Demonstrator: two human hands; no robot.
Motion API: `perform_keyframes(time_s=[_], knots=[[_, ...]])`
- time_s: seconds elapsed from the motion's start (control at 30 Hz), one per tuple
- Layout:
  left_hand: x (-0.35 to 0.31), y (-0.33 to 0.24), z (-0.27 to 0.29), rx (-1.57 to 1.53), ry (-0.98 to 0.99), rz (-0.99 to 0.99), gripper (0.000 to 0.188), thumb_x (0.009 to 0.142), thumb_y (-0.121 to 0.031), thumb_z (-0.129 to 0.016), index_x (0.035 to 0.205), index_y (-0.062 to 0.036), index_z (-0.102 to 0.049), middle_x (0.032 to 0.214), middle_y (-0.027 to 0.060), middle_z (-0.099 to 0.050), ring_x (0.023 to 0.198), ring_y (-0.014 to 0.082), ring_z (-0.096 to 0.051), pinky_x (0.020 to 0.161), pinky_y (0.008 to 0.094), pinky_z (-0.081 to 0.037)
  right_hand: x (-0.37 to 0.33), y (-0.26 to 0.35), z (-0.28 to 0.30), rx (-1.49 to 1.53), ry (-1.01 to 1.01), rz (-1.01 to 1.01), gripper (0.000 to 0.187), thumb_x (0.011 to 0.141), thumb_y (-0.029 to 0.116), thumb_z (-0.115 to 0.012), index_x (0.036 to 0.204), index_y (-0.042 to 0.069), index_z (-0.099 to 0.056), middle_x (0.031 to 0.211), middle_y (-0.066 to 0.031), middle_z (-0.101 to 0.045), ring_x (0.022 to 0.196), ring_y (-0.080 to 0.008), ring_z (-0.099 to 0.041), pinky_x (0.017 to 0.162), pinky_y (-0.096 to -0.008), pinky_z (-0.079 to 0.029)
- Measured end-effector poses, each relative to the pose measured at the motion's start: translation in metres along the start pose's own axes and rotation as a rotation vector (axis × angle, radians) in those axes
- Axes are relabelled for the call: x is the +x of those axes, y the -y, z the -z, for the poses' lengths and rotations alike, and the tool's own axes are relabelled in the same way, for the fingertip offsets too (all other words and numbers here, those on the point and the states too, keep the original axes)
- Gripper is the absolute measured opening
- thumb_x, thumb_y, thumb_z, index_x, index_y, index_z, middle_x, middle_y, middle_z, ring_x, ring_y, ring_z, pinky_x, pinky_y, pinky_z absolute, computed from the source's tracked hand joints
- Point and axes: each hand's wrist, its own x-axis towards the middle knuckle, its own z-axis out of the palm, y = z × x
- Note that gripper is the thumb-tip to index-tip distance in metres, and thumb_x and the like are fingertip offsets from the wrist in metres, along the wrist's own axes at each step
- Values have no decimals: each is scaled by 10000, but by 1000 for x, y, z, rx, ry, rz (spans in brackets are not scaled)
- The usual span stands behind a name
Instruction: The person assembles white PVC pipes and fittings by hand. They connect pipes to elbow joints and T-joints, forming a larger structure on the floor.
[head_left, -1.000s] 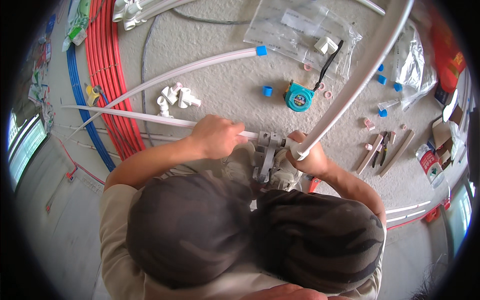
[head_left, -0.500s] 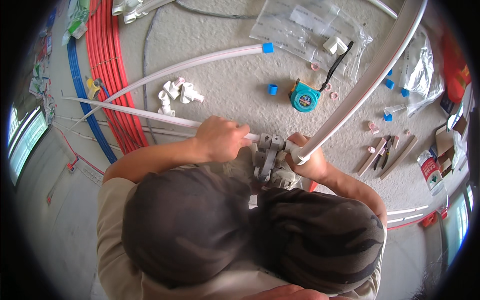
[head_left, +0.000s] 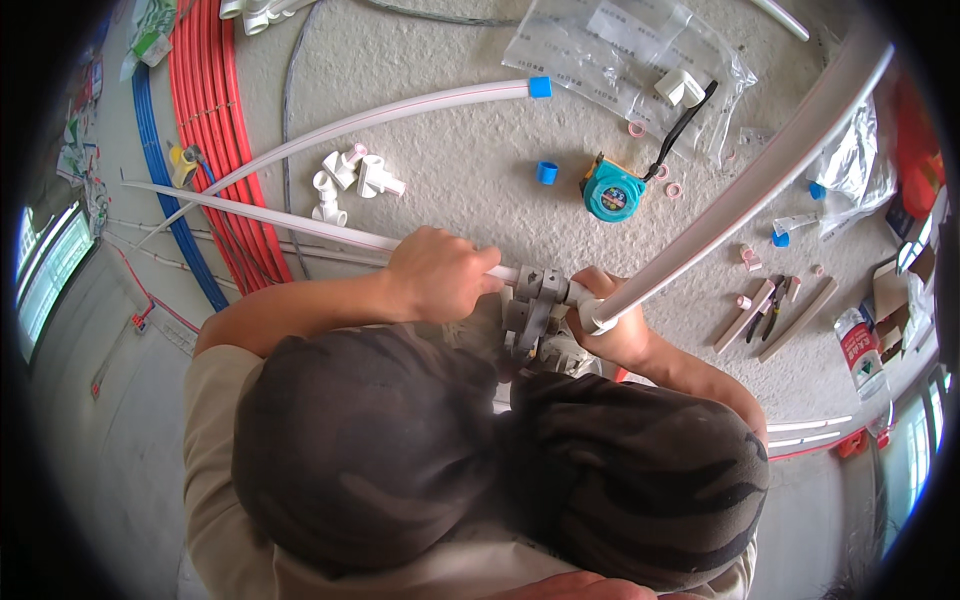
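My left hand (head_left: 440,273) is closed around a long white pipe (head_left: 300,226) with a thin red line, close to its right end. That end meets a grey metal die on a pipe-fusion heating tool (head_left: 537,312), which stands between my knees. On the tool's other side my right hand (head_left: 618,332) wraps a white pipe fitting (head_left: 597,315), pressed up to the opposite die. From this fitting a second white pipe (head_left: 740,195) rises toward the upper right. My fingers and the dies hide how far either part sits on the tool.
Ahead lie several white fittings (head_left: 375,178), a blue-capped pipe (head_left: 440,100), a teal tape measure (head_left: 612,192) and a clear plastic bag (head_left: 600,50). Red pipes (head_left: 215,120) and blue pipes (head_left: 165,170) run along the left. Pliers (head_left: 770,308) and a bottle (head_left: 860,345) lie right.
The upright pipe's far end has swung right and come lower in view. Both hands keep their grip, nearly in place against the tool. The whole view has shifted slightly.
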Motion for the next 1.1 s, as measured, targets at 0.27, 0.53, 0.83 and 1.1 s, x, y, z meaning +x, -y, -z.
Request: perform_keyframes(time_s=[0.27, 0.53, 0.83, 1.1], knots=[[-4, -2, -2, 2, -70, -49, 262, 903, -279, -737, 814, -68, -610, 662, 172, -648, 617, 395, -658, 533, 503, -471, -1, 2, -3, 13, -36, 20, 309, 715, 16, -731, 1002, 29, -619, 785, -190, -664, 694, -394, -682, 603, -457, -541], [1, -4, 6, 20, 56, 2, 268, 920, -286, -714, 836, -50, -622, 654, 171, -656, 612, 405, -670, 534, 511, -486, 3, 4, 2, -6, -18, 50, 313, 701, -1, -728, 994, 22, -621, 764, -184, -658, 635, -362, -676, 581, -438, -531], [4, -5, 7, 25, 62, 16, 303, 934, -337, -704, 855, -48, -658, 667, 183, -681, 638, 396, -697, 556, 501, -512, 6, 5, 2, 44, -36, 56, 300, 720, 4, -709, 1007, 20, -626, 740, -165, -658, 635, -340, -681, 586, -422, -533], [3, -6, 5, 17, 37, -4, 323, 940, -339, -696, 828, -39, -648, 666, 194, -681, 632, 411, -690, 560, 503, -521, 3, -4, 1, 14, -22, 23, 322, 738, 18, -704, 1054, 18, -643, 757, -164, -668, 659, -330, -685, 605, -425, -535]])
